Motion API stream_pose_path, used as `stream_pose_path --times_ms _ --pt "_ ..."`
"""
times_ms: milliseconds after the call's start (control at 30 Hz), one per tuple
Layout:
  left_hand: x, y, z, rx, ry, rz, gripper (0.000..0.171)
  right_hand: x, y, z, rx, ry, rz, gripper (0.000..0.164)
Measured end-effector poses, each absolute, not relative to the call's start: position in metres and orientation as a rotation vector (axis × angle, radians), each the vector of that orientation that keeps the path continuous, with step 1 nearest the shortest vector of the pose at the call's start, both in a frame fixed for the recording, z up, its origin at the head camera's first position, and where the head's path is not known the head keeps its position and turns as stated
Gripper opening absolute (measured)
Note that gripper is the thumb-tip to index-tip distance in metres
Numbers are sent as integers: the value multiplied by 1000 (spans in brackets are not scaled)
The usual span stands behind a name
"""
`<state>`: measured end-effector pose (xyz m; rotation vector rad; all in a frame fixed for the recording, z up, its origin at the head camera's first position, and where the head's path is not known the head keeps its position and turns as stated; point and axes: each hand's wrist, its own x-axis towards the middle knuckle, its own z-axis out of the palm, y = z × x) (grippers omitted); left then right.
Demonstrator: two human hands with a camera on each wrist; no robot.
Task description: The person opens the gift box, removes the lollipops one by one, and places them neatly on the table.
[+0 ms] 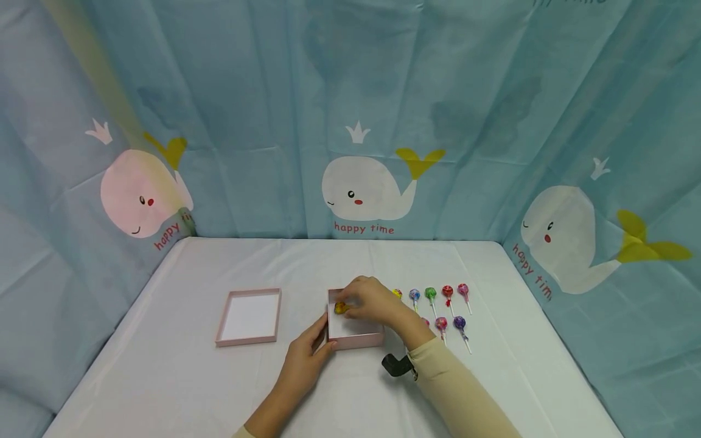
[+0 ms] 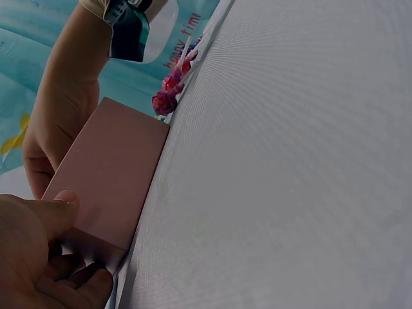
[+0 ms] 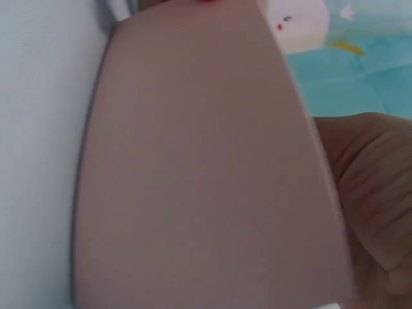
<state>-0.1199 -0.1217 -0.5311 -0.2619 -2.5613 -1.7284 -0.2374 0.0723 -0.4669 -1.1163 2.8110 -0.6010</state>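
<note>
A pink box (image 1: 358, 342) with a white inside stands uncovered at the middle of the table. My left hand (image 1: 303, 359) grips its near left corner; the left wrist view shows the thumb on one pink wall and curled fingers round the corner. My right hand (image 1: 369, 301) reaches down into the box from the right. Between its thumb and fingers it pinches a yellow lollipop (image 1: 341, 308), whose stick is hidden. In the right wrist view a pink box wall (image 3: 206, 161) covers most of the picture, with part of the right hand (image 3: 380, 193) behind it.
Left of the box lies a shallow pink lid (image 1: 248, 316), its white inside up. Lollipops stand in two rows to the right, among them a green one (image 1: 431, 293) and a purple one (image 1: 459, 323); the right arm partly covers them. A whale-print curtain (image 1: 246, 121) surrounds the white-covered table (image 1: 164, 365).
</note>
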Motion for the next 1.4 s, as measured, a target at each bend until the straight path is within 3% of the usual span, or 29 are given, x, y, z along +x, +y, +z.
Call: stream_pose_path --times_ms 267,533,833,1400 --pt "-119 -122 -529 -251 -2575 -1728 71 -236 66 -481 -1154 2891 -499 32" --pt "-118 -121 -527 -244 -2562 -1737 69 -230 62 -483 -1117 2962 -488 19" --pt "-118 -121 -526 -240 -2568 -1717 69 -231 59 -488 -1144 2991 -356 21" --pt "-119 -120 -526 -244 -2565 -1711 69 -227 68 -461 -1150 3030 -778 24"
